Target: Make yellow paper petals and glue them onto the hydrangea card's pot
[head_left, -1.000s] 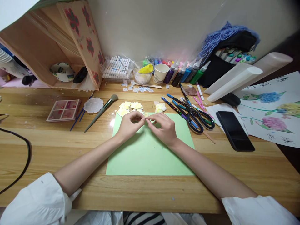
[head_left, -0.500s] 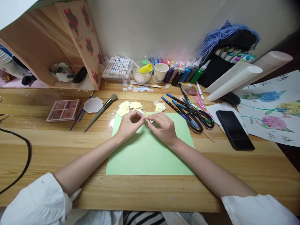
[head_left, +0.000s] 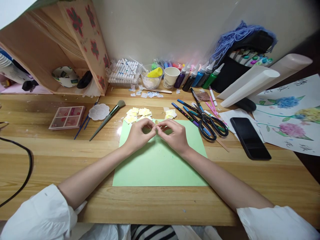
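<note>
My left hand (head_left: 140,134) and my right hand (head_left: 173,134) meet fingertip to fingertip over the upper part of a green sheet of paper (head_left: 160,166). Both pinch a small yellowish piece of paper (head_left: 156,122), mostly hidden by the fingers. Just beyond my left hand lies a pile of pale yellow paper pieces (head_left: 138,113). A smaller pile of yellow pieces (head_left: 170,114) is beyond my right hand. To the right, black-handled scissors (head_left: 207,121) rest across several pens (head_left: 190,116).
Left of the sheet lie a brush (head_left: 107,120), a white flower-shaped palette (head_left: 99,111) and a pink box (head_left: 67,117). Markers (head_left: 124,71), a plastic bowl (head_left: 152,78), a paper cup (head_left: 171,77) and paint bottles (head_left: 197,78) line the wall. A phone (head_left: 250,138) lies right, near flower drawings (head_left: 292,116).
My fingertips have shifted slightly around the small paper piece, and a bit more of it shows above them. The things on the table have stayed in place.
</note>
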`<state>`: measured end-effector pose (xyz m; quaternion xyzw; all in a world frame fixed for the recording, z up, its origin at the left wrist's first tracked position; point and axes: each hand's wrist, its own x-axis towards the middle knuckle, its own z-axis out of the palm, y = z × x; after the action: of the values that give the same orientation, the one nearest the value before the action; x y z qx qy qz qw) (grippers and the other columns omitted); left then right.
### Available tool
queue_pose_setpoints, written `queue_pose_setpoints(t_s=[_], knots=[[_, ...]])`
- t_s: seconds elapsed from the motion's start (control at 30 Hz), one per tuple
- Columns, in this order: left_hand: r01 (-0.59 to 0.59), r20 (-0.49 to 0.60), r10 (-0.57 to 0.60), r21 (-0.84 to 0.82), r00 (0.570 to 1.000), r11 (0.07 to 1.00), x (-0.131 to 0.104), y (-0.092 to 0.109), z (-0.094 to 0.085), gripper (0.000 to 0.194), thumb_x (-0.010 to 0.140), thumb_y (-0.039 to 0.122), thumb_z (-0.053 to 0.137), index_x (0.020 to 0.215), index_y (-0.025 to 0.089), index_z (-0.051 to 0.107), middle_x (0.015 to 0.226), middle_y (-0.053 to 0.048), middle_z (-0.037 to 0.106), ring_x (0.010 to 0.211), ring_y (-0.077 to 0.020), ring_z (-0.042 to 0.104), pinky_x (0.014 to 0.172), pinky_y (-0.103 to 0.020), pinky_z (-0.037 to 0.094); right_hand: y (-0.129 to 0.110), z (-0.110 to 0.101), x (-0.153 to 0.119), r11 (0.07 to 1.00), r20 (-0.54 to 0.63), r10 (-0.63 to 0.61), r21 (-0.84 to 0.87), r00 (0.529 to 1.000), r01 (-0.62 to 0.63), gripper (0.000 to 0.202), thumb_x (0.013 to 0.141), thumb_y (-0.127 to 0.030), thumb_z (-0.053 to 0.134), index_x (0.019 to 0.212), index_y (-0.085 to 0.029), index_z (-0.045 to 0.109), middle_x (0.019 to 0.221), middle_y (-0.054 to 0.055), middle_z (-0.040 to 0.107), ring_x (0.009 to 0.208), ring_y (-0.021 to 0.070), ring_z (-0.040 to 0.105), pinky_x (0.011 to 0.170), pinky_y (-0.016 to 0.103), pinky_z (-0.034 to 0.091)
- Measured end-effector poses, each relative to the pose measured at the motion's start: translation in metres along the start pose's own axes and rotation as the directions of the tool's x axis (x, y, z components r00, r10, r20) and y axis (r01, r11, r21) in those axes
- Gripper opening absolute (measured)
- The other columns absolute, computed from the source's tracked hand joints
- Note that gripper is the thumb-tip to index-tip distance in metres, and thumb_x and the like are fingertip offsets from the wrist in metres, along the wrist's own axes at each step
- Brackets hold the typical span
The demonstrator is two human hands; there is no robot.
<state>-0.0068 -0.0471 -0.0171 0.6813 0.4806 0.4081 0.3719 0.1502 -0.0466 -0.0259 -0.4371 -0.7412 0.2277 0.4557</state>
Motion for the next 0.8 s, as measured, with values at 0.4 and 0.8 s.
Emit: queue_pose_setpoints(t_s=[0.4,0.8], knots=[[0.051,-0.033,-0.052,-0.045,0.998,0.998,0.0014,-0.0025,0.0003,0.004,0.073,0.017,0.052,0.070,0.017,0.054,0.074,-0.001,0.060,0.072,-0.0131,0.056,0.070,-0.024,0.045,0.0080,-0.0008,0.0044,0.942,-0.051,0.295,0.183,0.954,-0.281,0.006,0.076,-0.023,0.059,0.076,-0.017,0.060,0.074,0.002,0.064,0.068,0.0132,0.061,0.059,0.024,0.052],[0.056,-0.035,-0.056,0.018,0.998,0.998,-0.0007,0.0022,0.0014,0.016,0.078,0.033,0.059,0.079,0.018,0.053,0.077,-0.001,0.058,0.068,-0.0125,0.054,0.063,-0.024,0.043,0.0061,-0.0006,0.0052,0.943,0.044,0.234,0.234,0.971,-0.238,0.007,0.078,-0.024,0.059,0.075,-0.018,0.058,0.073,0.001,0.061,0.068,0.0121,0.059,0.061,0.024,0.052]])
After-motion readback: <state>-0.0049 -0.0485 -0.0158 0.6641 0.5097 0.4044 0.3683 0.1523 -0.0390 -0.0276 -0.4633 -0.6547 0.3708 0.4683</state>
